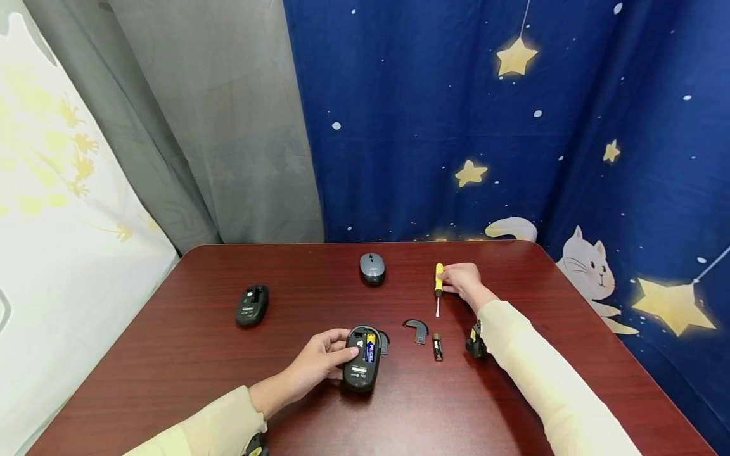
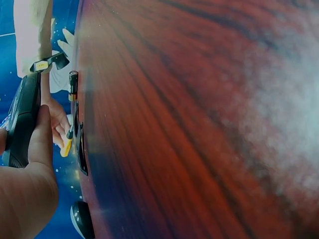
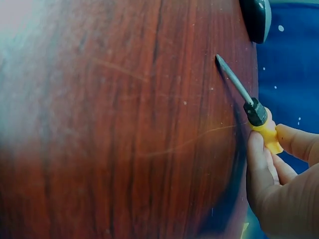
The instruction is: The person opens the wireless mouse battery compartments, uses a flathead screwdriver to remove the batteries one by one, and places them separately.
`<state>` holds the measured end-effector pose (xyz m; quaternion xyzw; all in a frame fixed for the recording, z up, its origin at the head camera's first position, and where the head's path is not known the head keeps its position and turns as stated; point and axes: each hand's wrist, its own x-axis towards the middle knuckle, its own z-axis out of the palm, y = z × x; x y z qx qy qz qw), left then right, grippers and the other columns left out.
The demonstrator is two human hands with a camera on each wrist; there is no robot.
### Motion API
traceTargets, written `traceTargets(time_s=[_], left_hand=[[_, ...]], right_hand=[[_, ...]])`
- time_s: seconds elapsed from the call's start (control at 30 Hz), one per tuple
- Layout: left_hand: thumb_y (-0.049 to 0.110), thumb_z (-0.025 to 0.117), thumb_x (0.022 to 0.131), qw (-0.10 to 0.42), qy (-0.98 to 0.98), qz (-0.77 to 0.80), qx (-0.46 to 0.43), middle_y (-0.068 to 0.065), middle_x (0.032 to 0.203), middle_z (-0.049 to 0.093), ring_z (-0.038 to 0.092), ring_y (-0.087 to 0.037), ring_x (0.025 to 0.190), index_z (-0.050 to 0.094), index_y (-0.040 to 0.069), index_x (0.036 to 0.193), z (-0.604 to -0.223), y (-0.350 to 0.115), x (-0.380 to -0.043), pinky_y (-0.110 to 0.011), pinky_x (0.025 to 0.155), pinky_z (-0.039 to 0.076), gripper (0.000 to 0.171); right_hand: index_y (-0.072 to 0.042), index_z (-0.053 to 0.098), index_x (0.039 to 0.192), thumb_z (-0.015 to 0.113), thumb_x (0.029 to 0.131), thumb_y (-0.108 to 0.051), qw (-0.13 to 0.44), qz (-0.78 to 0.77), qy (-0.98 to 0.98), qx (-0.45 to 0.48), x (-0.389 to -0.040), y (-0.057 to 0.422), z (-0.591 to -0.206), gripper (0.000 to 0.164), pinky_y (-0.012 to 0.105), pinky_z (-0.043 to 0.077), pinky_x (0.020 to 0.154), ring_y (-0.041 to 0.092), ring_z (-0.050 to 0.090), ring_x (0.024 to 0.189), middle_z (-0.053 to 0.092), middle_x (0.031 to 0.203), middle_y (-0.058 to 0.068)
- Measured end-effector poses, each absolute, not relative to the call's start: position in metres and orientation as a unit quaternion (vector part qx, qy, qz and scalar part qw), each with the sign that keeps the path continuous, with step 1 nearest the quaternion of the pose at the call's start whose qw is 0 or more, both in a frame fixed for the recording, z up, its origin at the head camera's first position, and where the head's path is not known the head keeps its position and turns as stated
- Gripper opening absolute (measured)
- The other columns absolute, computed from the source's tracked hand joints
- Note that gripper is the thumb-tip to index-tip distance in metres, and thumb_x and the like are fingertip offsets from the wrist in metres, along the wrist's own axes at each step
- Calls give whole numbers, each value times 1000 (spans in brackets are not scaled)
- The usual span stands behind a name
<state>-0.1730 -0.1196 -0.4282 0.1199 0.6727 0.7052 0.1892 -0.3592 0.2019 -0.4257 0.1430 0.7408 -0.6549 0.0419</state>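
Note:
My left hand [image 1: 322, 354] grips a black computer mouse [image 1: 359, 377], its underside facing up. A blue and yellow battery [image 1: 370, 349] lies in the mouse's uncovered compartment. Between the thumb and fingers of my right hand [image 1: 463, 278] is the yellow handle of a screwdriver [image 3: 266, 132], its metal shaft pointing back toward me in the head view. A curved black battery cover [image 1: 421, 330] lies on the table between the hands. Another dark cover [image 1: 384, 342] shows partly behind the held mouse. Right of these lies a dark loose battery [image 1: 437, 347].
A second black mouse [image 1: 252, 306] lies upside down at the left of the brown table [image 1: 308, 285]. Near the back edge a grey mouse [image 1: 372, 268] rests right side up. Behind the table hang grey [image 1: 239, 126] and blue starry curtains [image 1: 399, 126].

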Motion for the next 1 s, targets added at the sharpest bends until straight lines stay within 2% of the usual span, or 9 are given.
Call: traceTargets(time_s=[0.23,0.37,0.77,1.0], left_hand=[[12,62,95,189,673,705,121,-17,108,67,69,-21,84,46,-10,129,-427,-119,-173,-35,70,58,44],[12,62,95,189,674,704,120,-17,108,67,69,-21,84,46,-10,129,-428,-119,-173,-34,69,58,44],[12,62,95,189,673,705,122,-18,109,67,69,-21,84,46,-11,130,-428,-119,-173,-34,69,58,45],[12,62,95,190,671,706,123,-18,108,67,69,-21,85,45,-11,130,-428,-119,-173,-34,70,58,45]], right_hand=[[11,60,119,67,87,3,45,-595,790,141,-356,198,-426,34,28,58,68,12,65,73,64,109,22],[9,62,119,67,87,1,40,-567,811,140,-357,198,-427,33,26,57,65,13,65,71,59,117,25],[7,67,112,69,86,0,23,-520,841,148,-359,197,-428,27,25,57,59,12,65,65,58,118,25],[7,67,111,68,86,0,26,-520,841,148,-359,197,-428,26,26,57,58,14,66,68,57,118,26]])
